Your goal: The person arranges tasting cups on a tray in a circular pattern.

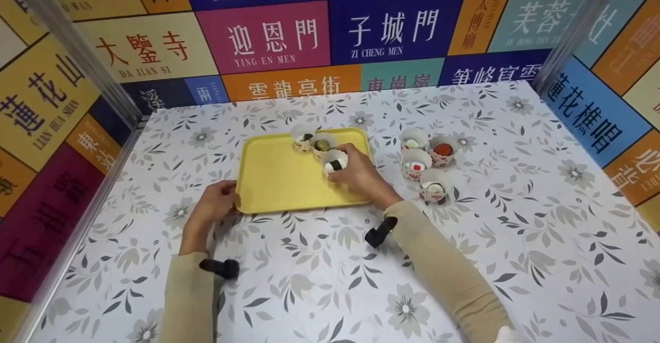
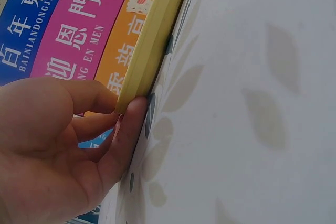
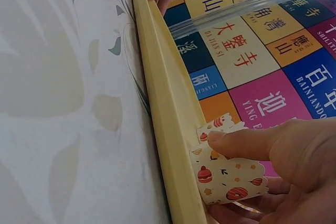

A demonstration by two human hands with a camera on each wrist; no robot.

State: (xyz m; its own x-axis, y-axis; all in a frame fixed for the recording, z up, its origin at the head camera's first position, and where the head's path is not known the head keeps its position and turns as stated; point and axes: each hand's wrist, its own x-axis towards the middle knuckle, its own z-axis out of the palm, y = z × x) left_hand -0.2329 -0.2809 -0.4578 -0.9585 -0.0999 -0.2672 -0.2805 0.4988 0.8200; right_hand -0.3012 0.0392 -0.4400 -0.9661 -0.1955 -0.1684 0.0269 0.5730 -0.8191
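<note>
My left hand pinches the near left corner of a shallow yellow tray. In the left wrist view, a finger lies on the tray's rim and others reach beneath it. My right hand grips a scallop-edged paper cup with a printed food pattern, low over the tray's right side. Inside this cup sits a white piece with a dark strip. Just behind it on the tray stand a cup with a greenish filling and one with a white and dark filling.
Right of the tray, several similar cups stand grouped on the floral tabletop: one with an orange-red filling, one with a red square on white, and a nearer one. Panels with printed characters enclose the table's back and sides.
</note>
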